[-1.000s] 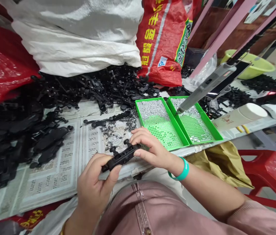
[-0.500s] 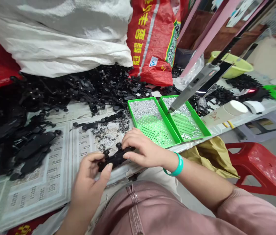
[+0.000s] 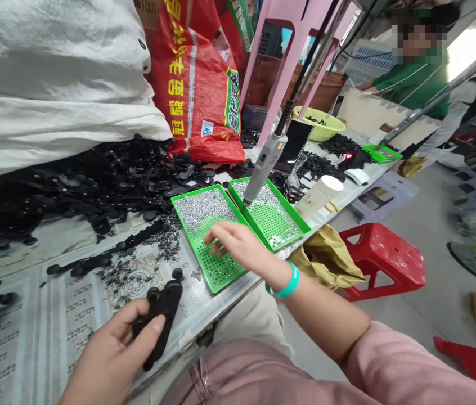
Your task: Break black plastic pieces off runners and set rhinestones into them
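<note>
My left hand (image 3: 115, 349) grips a black plastic part (image 3: 166, 315) between thumb and fingers; the part is long, with round knobs at its upper end. Over the nearer green tray (image 3: 214, 287), my right hand (image 3: 238, 242) hovers with its fingers loosely bent and apart, and nothing shows in them. Small silvery screws (image 3: 204, 205) fill the far end of that tray, with its perforated floor showing below. Beside it lies a second green tray (image 3: 305, 229) of similar pieces. A grey electric screwdriver (image 3: 265, 163) hangs tip down over the second tray.
Heaps of black plastic parts (image 3: 107, 174) spread below a white sack (image 3: 61, 84) and a red sack (image 3: 204, 95). A white bottle (image 3: 320, 194) stands right of the trays. A red stool (image 3: 390, 253) is beside the table. A person in green (image 3: 419, 84) is farther back.
My right hand has left the black part and moved over the nearer tray. My left hand still holds the part, now tilted more upright. The view has swung right.
</note>
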The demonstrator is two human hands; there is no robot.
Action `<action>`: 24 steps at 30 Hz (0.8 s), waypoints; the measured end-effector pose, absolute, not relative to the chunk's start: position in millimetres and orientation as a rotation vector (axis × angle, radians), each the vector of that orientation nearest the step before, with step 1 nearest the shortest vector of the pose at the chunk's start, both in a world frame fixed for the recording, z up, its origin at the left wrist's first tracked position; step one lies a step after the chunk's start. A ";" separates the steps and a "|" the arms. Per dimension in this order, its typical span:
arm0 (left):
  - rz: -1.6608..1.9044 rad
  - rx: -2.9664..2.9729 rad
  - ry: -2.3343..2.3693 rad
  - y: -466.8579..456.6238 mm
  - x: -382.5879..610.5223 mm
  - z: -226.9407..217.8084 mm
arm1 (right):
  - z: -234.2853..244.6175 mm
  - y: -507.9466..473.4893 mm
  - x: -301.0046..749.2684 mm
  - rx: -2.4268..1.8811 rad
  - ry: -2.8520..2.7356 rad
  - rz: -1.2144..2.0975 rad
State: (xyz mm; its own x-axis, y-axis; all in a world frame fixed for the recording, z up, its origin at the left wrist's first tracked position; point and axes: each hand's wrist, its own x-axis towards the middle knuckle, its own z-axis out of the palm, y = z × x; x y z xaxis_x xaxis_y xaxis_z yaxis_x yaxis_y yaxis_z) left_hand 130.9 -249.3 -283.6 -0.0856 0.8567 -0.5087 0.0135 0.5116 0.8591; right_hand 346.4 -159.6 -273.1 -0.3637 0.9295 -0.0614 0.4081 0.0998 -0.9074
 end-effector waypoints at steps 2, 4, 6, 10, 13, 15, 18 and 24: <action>0.913 0.577 1.485 -252.5 140.3 -285.9 | -275.8 -145.8 361.2 -1.598 -1.705 1.480; 0.980 0.455 1.488 -254.8 149.4 -286.6 | -277.1 -133.5 371.0 -1.707 -1.762 1.472; 1.010 0.422 1.503 -255.4 156.9 -286.1 | -278.0 -126.4 373.1 -1.733 -1.776 1.152; 1.040 0.375 1.540 -254.0 164.7 -285.8 | -283.6 -129.7 357.2 -1.608 -1.843 1.323; 1.022 0.368 1.563 -253.6 166.9 -288.5 | -287.3 -135.4 346.3 -1.515 -1.991 1.411; 1.016 0.380 1.567 -253.5 168.4 -290.9 | -284.9 -138.3 349.5 -1.485 -1.969 0.893; 1.033 0.361 1.556 -251.4 172.2 -293.3 | -273.6 -143.4 368.9 -1.397 -1.737 0.289; 1.087 0.247 1.484 -241.9 184.8 -292.0 | -262.8 -121.9 402.4 -1.543 -1.354 0.029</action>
State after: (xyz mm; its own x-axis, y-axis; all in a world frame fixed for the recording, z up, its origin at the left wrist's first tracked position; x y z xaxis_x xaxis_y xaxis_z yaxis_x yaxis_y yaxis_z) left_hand 184.8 -241.9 -292.0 -0.2590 0.6983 -0.6672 -0.4253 0.5378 0.7280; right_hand 402.4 -121.9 -262.8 0.3634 0.7381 0.5685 0.7130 0.1724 -0.6796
